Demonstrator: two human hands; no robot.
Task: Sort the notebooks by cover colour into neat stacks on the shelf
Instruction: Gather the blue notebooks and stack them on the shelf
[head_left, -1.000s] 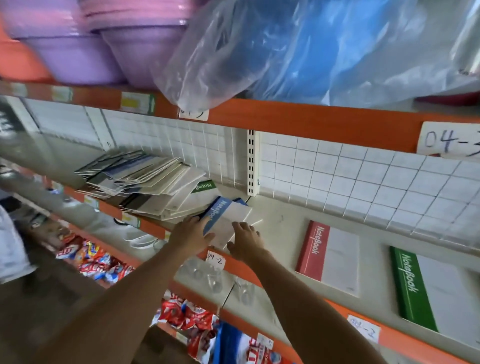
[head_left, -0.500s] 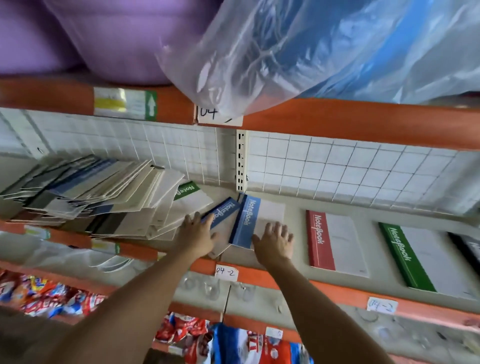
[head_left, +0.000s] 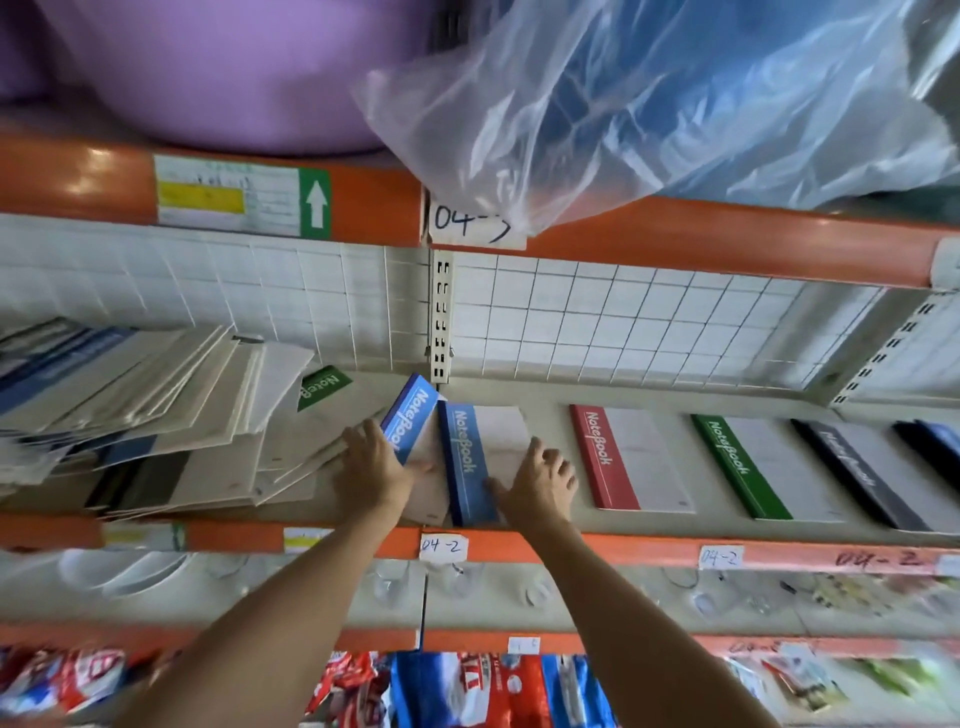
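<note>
A: Entry, head view. The shelf (head_left: 545, 395) carries a loose, fanned heap of notebooks (head_left: 156, 415) at its left, covers mostly pale with blue and dark spines, one green corner (head_left: 324, 387) sticking out at the heap's right edge.

B: And the hands?

A: The left hand (head_left: 371, 467) lies on a tilted blue notebook (head_left: 410, 415) just right of the heap, thumb out across its pale cover, fingers laid over its left edge. Whether they curl under that edge cannot be told. The right hand (head_left: 540, 480) rests with spread, relaxed fingers on the pale cover of a second blue notebook (head_left: 467, 462), which lies flat on the shelf. Nothing is clamped in it.

B: Do the two blue ones touch?

A: They overlap: the flat one's spine lies across the tilted one's right side.

B: Further right?

A: Single notebooks lying apart in a row: a red notebook (head_left: 605, 457), a green notebook (head_left: 737, 467), a black notebook (head_left: 852, 473), then a dark one with blue (head_left: 935, 441), cut off by the frame edge.

B: Surroundings?

A: A white wire grid (head_left: 597, 317) backs the shelf. The orange rail (head_left: 571, 551) in front bears handwritten tags reading 04-2. Above sit a purple basin (head_left: 234, 67) and a clear plastic bag (head_left: 649, 104) over something blue.
</note>
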